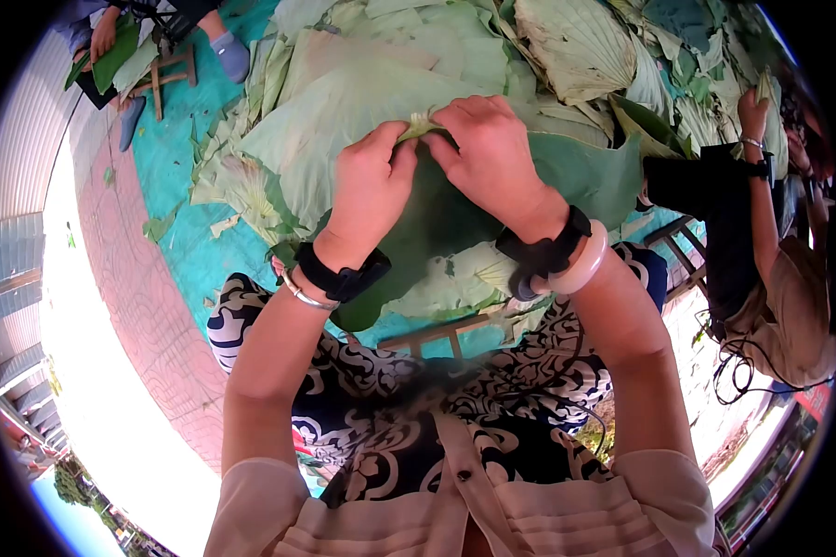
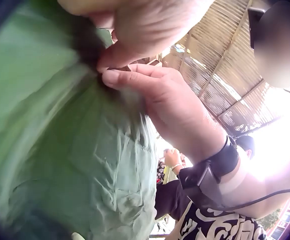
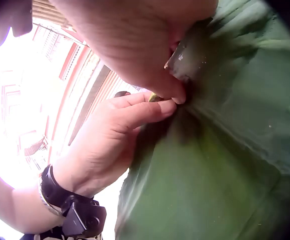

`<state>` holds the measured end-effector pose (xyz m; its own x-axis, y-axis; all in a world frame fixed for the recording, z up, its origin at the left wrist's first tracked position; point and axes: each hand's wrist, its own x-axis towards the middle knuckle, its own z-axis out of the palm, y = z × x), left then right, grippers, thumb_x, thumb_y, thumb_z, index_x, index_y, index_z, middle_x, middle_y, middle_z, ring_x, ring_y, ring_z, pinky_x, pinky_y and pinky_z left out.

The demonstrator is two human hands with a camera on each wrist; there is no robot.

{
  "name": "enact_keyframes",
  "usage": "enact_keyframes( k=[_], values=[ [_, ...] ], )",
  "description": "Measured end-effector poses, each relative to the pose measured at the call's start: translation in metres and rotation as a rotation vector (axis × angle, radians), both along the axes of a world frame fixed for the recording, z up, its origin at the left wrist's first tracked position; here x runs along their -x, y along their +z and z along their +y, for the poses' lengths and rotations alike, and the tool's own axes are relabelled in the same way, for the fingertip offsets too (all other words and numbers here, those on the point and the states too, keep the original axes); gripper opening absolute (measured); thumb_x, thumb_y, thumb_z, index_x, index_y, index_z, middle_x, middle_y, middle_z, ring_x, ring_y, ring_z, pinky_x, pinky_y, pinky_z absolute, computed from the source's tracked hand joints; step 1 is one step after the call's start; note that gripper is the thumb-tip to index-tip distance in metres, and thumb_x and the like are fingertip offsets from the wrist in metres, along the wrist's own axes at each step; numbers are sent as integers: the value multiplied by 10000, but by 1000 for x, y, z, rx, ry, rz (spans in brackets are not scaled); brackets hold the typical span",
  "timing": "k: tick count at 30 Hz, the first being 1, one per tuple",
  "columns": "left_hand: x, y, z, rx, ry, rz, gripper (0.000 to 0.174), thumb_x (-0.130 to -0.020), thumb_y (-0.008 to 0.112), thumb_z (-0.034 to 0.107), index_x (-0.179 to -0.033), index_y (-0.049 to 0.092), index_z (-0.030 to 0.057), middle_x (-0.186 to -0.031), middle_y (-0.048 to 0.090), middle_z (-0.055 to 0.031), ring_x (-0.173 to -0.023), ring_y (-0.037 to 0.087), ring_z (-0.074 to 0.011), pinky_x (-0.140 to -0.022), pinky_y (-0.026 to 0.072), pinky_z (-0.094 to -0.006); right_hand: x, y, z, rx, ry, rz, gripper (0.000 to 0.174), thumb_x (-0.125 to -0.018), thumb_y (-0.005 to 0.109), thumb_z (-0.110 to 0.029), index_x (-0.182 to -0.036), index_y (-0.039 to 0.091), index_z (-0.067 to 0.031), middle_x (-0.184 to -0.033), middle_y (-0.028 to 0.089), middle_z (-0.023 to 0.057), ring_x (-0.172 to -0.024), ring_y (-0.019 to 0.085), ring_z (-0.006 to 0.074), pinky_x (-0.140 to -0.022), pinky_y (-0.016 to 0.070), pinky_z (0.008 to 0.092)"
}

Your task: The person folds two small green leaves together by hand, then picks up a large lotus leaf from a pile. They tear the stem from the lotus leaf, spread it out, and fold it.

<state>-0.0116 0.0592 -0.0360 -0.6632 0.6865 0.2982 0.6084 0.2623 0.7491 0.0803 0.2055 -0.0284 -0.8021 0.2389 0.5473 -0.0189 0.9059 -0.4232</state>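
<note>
Both hands pinch one large green lotus leaf [image 1: 437,218] at a gathered, yellowish-green spot [image 1: 420,123]. The left hand [image 1: 372,176] holds it from the left, thumb and fingertips at the bunched part. From the other side, the right hand [image 1: 492,148] grips the same spot, its fingertips almost meeting the left ones. Below the hands the dark green surface spreads out and hangs down. In the left wrist view the leaf [image 2: 60,145] shows folds fanning out from the pinch; in the right wrist view, veins run outward over the leaf [image 3: 220,165]. Some fingertips are hidden behind knuckles.
A big heap of pale lotus leaves [image 1: 381,65] lies just beyond the hands on a turquoise sheet [image 1: 181,158]. A wooden stool edge [image 1: 437,334] shows near the knees. Other people sit at the upper left and at the right, where a person's arm [image 1: 757,186] is visible.
</note>
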Motion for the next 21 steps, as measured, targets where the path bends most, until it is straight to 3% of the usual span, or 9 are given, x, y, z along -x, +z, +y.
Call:
enact_keyframes(
  k=[5,9,15,21],
  values=[
    [9,5,-6,37,-92,-90,162,-913,669,59,-1060,660,-8,-822,694,-153,-670,650,-205,-650,515,-302,-5,4,9,0,83,-102,183,-817,708,-133,-956,645,-32,-867,652,124,-854,614,342,-773,494,429],
    [10,13,-5,23,-126,-100,176,-922,672,62,-1084,658,-6,-803,679,-139,-654,601,-157,-648,502,-287,-5,2,13,7,82,-73,118,-829,690,-151,-875,651,-49,-803,651,101,-830,630,319,-769,502,430],
    [12,11,-6,-12,-149,-4,173,-919,669,50,-1083,654,-4,-805,671,-155,-626,581,-224,-631,491,-298,-3,3,15,41,103,-111,144,-867,664,-181,-912,641,-47,-816,667,126,-801,641,353,-718,513,466],
    [20,14,-8,133,-97,9,197,-909,686,105,-1072,664,-2,-743,643,-161,-584,557,-248,-608,479,-323,-2,5,9,58,77,-135,138,-873,661,-185,-911,636,-56,-804,667,131,-782,642,363,-712,513,475]
  ],
)
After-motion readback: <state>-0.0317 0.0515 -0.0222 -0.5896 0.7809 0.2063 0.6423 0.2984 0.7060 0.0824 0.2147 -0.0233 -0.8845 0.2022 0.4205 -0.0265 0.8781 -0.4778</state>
